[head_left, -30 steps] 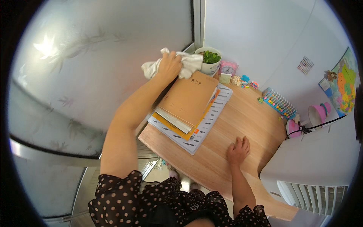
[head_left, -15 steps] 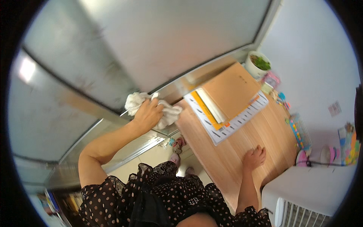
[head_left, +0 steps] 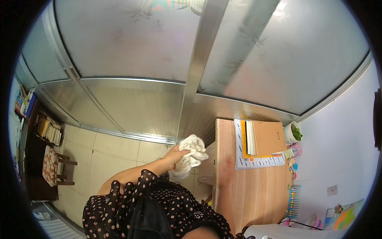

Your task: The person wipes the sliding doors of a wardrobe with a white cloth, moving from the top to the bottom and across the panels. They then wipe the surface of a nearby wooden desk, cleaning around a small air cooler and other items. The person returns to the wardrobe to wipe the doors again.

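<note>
A crumpled white cloth point(head_left: 193, 150) is bunched in my left hand point(head_left: 173, 157), which is closed round it. I hold it in the air beside the left edge of the wooden desk point(head_left: 258, 195), below the metal-framed glass partition point(head_left: 135, 47). Over the left part of the desk, my right hand point(head_left: 227, 169) is a faint smear of motion, so its fingers do not show. Past it lies a brown folder point(head_left: 270, 137) stacked on papers, a yellow folder and a patterned white sheet point(head_left: 260, 162).
A potted plant point(head_left: 293, 132) stands at the desk's far right corner, with a pink clock point(head_left: 296, 150) and small items along the wall. A colourful rack point(head_left: 295, 202) sits nearer. To the left, a stool point(head_left: 50, 165) stands by a dark bookshelf point(head_left: 34, 159) on the tiled floor.
The view has swung left. My left hand has drawn the cloth off the partition's lower frame beside the desk corner. My right hand has moved from the desk's middle toward its left side.
</note>
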Demonstrator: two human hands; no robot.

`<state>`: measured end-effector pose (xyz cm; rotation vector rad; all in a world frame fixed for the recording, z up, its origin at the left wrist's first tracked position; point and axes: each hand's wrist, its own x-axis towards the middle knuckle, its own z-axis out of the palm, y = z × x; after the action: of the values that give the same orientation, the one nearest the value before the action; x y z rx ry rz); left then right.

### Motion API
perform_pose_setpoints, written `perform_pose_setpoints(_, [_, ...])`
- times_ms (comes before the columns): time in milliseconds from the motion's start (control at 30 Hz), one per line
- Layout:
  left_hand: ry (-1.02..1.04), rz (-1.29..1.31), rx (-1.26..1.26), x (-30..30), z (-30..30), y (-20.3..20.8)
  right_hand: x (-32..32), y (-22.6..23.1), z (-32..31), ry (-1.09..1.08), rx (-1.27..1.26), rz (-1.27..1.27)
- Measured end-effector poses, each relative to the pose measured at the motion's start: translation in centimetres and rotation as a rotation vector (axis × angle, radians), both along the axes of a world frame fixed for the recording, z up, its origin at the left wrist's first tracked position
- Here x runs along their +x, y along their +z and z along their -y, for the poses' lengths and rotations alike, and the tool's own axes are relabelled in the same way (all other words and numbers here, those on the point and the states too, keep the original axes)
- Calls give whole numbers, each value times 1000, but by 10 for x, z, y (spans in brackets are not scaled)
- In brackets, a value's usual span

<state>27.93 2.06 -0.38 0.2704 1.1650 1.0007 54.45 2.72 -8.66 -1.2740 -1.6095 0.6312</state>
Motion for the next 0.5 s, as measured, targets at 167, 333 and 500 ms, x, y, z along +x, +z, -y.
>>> perform_pose_setpoints(167, [15,163,176,15,17,6,-148,76,17,352,-612,-896])
perform_pose_setpoints(333, [-764,-629,397,-49,10,-2,-158,72,1,319,-713,-823])
perform_pose_setpoints(500, [-179,-407,387,-125,57,23,-144,111,-91,393,-321,-701])
